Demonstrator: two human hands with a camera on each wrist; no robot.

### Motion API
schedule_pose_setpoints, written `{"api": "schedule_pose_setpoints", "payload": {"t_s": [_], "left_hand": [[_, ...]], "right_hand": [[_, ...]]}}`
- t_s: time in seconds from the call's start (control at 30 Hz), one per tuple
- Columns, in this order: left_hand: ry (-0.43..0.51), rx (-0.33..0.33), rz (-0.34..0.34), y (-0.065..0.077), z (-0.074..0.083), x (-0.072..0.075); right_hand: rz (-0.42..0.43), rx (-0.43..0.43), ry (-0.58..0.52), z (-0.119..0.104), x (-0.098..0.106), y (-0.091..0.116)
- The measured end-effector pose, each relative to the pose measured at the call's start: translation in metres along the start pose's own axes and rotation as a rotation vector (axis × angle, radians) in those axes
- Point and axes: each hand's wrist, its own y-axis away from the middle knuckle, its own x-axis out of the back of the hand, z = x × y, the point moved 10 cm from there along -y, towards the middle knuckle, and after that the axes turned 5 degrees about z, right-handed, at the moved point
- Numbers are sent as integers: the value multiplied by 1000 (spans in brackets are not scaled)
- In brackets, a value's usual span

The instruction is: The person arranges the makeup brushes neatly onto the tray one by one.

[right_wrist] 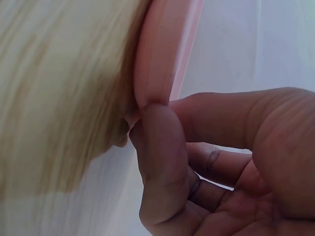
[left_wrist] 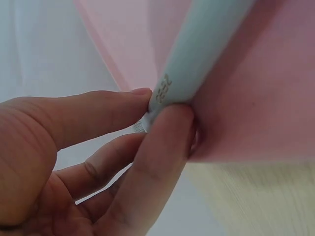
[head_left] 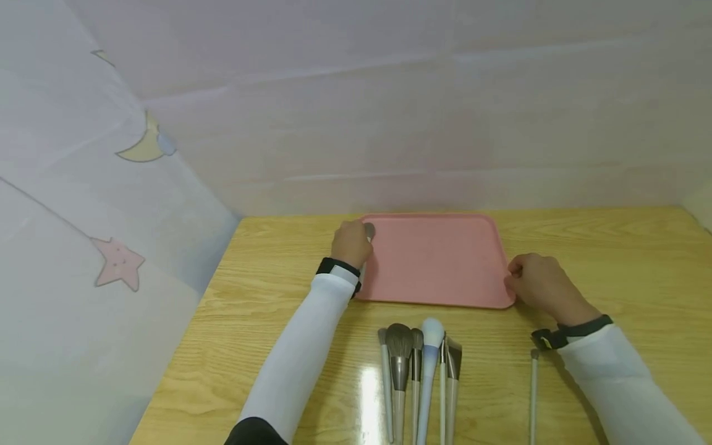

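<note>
Pinching a slim pale brush (left_wrist: 197, 54) by the handle near its bristle end, the left hand (head_left: 351, 244) was at the pink tray's (head_left: 436, 259) left edge, brush along it; couldn't tell if brush touched tray. Right hand (head_left: 541, 281) pinched the tray rim by the near right corner, fingers narrow. Tray was at the bench's (head_left: 278, 266) far side, six brushes (head_left: 427, 389) in a row in front, a lone brush (head_left: 534, 395) to the right. Judged brush light, handle stiff and smooth, could roll; mid-handle hold best, off the soft bristles. Tray looked light, stiff; rim best. Writing: small brown marking on the held handle, not reliably legible.
</note>
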Motion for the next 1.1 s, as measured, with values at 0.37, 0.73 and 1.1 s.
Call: {"api": "schedule_pose_setpoints", "payload": {"t_s": [0.37,0.73,1.1], "left_hand": [[-13,9,3,6,3,-1],[-42,-1,34,11,3,1],[-35,-15,28,11,1,-3]], "right_hand": [[-6,-8,4,3,-2,1],[-13,1,-10,3,-3,0],[-21,-1,-20,5,-6,-2]]}}
